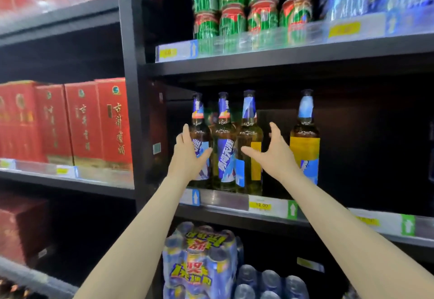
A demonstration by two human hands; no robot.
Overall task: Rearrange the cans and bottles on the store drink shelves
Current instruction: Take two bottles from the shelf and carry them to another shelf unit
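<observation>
Yellow price tag [261,205] on the middle shelf's front rail [223,199], at about 5 o'clock from centre, reads "12.00"; the other yellow tags on the rails are too blurred to read. The red boxes [112,122] at 9 o'clock carry vertical gold Chinese characters, of which the top one appears to be "古" and the rest are indistinct. The blue labels of the brown glass bottles [224,143] at centre and the yellow lettering on the shrink-wrapped can pack [199,263] at 6 o'clock bear large Chinese characters that cannot be read with certainty.
</observation>
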